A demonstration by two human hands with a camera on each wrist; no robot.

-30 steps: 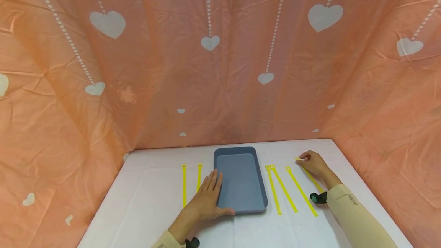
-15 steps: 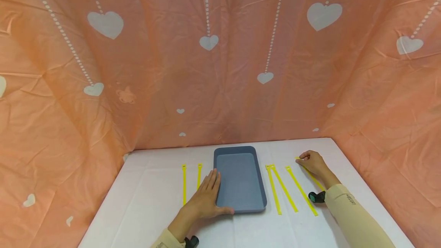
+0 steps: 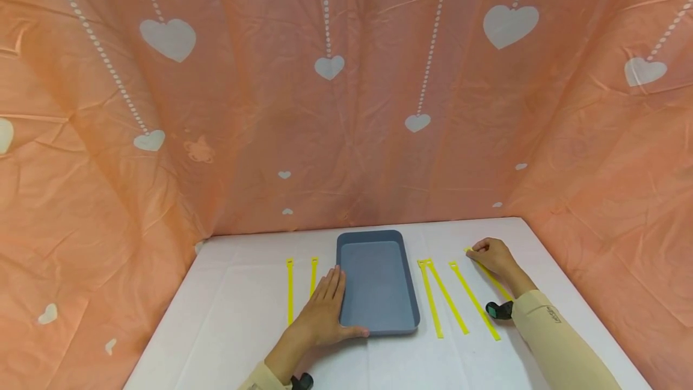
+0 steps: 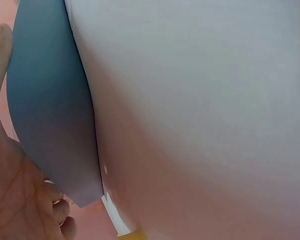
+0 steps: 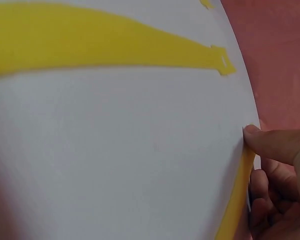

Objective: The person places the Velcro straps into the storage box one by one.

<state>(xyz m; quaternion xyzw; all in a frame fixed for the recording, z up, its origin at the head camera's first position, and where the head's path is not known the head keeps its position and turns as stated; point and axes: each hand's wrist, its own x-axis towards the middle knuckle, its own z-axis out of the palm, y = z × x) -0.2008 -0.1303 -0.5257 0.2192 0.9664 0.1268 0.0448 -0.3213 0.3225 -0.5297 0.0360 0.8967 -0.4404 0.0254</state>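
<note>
A blue-grey rectangular tray (image 3: 379, 281) lies on the white table. My left hand (image 3: 322, 318) rests against its left side and near corner, fingers straight and thumb along the front edge; the left wrist view shows the tray's outer wall (image 4: 50, 100) beside the palm. On the right, my right hand (image 3: 492, 256) pinches the far end of a yellow strap-type cable tie (image 3: 495, 281). In the right wrist view the thumb presses on that held cable tie (image 5: 235, 200), with the other fingers curled beyond it. Another cable tie (image 5: 115, 42), with a slotted head, lies nearby.
Three more yellow cable ties lie right of the tray, the nearest to my right hand being the slanted cable tie (image 3: 475, 303). Left of the tray are two others, an outer cable tie (image 3: 289, 294) and one partly behind my left hand. An orange heart-patterned curtain (image 3: 346, 155) surrounds the table.
</note>
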